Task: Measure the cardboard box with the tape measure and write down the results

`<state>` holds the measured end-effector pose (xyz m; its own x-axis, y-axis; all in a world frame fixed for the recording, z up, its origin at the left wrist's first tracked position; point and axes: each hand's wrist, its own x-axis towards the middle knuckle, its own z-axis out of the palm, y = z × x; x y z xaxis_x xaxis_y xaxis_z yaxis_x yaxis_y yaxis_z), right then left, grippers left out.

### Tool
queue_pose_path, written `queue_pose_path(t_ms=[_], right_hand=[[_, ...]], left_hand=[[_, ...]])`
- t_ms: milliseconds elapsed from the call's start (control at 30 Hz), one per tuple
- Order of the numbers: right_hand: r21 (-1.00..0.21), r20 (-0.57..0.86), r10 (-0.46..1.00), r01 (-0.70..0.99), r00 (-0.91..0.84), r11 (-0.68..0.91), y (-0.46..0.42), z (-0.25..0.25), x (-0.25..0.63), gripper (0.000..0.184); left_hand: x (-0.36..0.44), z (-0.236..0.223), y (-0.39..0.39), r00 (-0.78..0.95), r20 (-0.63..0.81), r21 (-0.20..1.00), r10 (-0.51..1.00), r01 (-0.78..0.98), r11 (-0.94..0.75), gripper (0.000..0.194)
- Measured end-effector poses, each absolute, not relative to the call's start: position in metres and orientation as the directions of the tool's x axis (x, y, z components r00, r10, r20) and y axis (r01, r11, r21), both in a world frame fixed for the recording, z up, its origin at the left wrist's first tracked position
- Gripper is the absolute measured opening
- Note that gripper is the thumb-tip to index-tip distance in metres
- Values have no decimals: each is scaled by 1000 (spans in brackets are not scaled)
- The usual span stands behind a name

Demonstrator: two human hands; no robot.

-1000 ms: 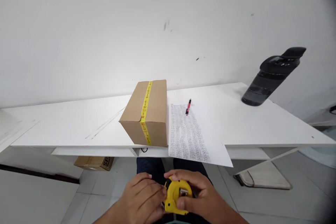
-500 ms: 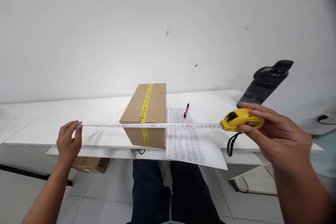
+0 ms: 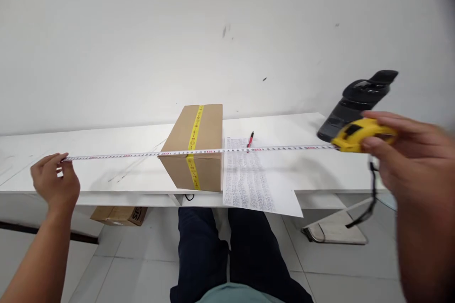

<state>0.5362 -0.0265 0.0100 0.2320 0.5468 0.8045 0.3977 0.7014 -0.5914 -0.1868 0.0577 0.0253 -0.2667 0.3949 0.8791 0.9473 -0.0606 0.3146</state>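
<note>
My left hand [image 3: 56, 177] pinches the end of a white tape-measure blade [image 3: 284, 148], which runs out level across the view. At the far right my right hand [image 3: 408, 151] grips the yellow tape measure [image 3: 359, 135], its black wrist strap [image 3: 371, 199] dangling below. Between my hands, the blade passes across the front top edge of a closed cardboard box [image 3: 206, 128] sealed with yellow printed tape; whether it touches the box I cannot tell. A written sheet of paper [image 3: 280, 199] lies right of the box, with a red and black pen [image 3: 250, 139] on it, partly behind the blade.
A dark water bottle [image 3: 341, 113] stands on the white desk [image 3: 135, 147] behind my right hand. The desk backs onto a white wall [image 3: 124, 42]. Under it, a second cardboard box [image 3: 119, 216] sits at the left. The paper overhangs the front edge.
My hands moved apart from in front of my lap, drawing the blade out of the tape measure. The blade lengthened further and rose to the box's top edge over the last half second.
</note>
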Motion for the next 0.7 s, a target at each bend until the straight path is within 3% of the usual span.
queue_pose_path(t_ms=[133, 267, 433, 533, 700], right_hand=[[-604, 796, 531, 326, 291, 727, 6, 12, 485, 30], [-581, 784, 617, 423, 64, 695, 35, 11, 432, 31], [-469, 820, 553, 386, -143, 795, 54, 28, 379, 30], [-394, 833, 501, 382, -236, 836, 60, 34, 367, 30], [-396, 822, 509, 387, -255, 833, 63, 33, 370, 32]], left_hand=[[-142, 25, 85, -67, 825, 194, 561, 966, -170, 40], [-81, 31, 98, 216, 737, 47, 640, 929, -368, 39], [-15, 43, 83, 531, 575, -79, 623, 793, -604, 52], [0, 51, 72, 613, 472, -109, 634, 754, -648, 62], [0, 56, 67, 621, 433, -145, 653, 763, -630, 61]])
